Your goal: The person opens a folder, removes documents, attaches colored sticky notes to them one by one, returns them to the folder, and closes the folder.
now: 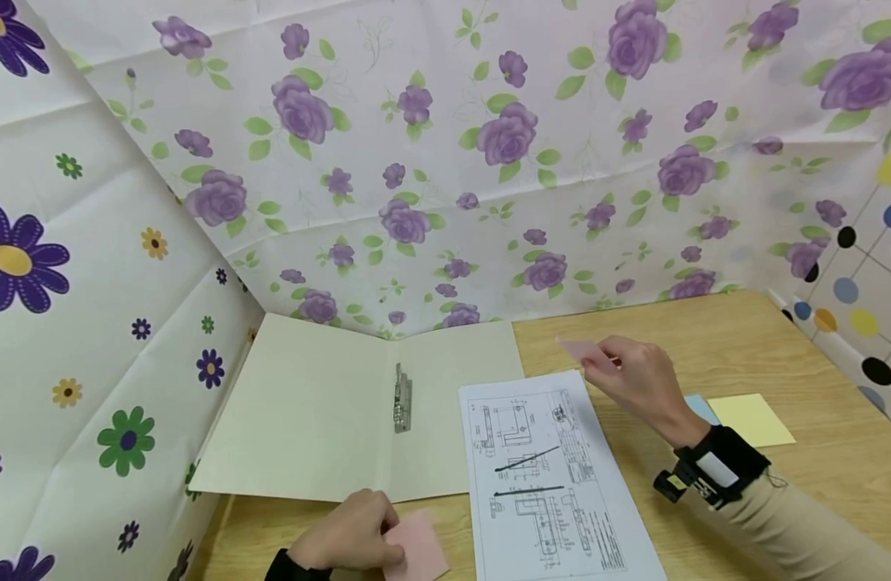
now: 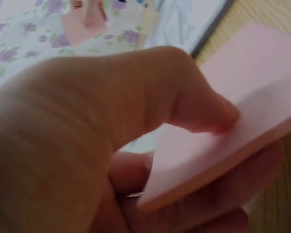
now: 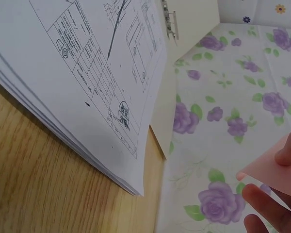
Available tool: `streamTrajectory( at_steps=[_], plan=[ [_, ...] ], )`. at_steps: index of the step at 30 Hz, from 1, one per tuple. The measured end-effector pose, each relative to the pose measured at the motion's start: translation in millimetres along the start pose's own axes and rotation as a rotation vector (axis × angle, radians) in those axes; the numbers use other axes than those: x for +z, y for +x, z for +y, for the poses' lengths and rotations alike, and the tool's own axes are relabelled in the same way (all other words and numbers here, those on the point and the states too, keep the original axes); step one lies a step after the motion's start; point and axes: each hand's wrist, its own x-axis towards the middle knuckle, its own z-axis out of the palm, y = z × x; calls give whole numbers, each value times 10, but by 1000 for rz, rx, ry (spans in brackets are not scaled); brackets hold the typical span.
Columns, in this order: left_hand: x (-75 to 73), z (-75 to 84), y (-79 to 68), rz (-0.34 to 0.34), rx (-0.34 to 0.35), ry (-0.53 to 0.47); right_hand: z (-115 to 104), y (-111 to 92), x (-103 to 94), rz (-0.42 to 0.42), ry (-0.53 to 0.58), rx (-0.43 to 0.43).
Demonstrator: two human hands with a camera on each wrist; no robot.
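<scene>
My left hand grips a pad of pink sticky notes near the table's front edge; the left wrist view shows the thumb on top of the pad and fingers beneath it. A single pink sticky note is pinched in my right hand, raised near the top right corner of a stack of printed drawings. In the right wrist view the note sits between thumb and fingers. Two black lines cross the top drawing sheet.
An opened cream folder with a metal clip lies at the left, its right edge under the drawings. Yellow and blue sticky notes lie at the right, partly behind the right wrist. Flowered sheets wall in the table.
</scene>
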Motion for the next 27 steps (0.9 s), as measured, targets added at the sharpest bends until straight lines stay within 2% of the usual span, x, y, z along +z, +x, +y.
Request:
streamTrajectory(
  at_steps=[3, 5, 11, 15, 21, 24, 27],
  plan=[
    [38, -20, -9, -2, -85, 3, -1, -8, 0, -4, 0, 7],
    [65, -35, -12, 6, -117, 24, -4, -13, -2, -8, 1, 13],
    [73, -57, -25, 49, -141, 88, -13, -20, -19, -17, -6, 24],
    [53, -51, -56, 64, -180, 102, -20, -15, -20, -17, -5, 18],
    [42, -32, -105, 103, -221, 178, -26, -15, -18, -5, 2, -2],
    [11, -17, -70, 173, -170, 213, -29, -5, -21, 6, 4, -27],
    [-80, 32, 40, 343, -87, 269, -35, 24, -25, 19, -5, -71]
  ],
)
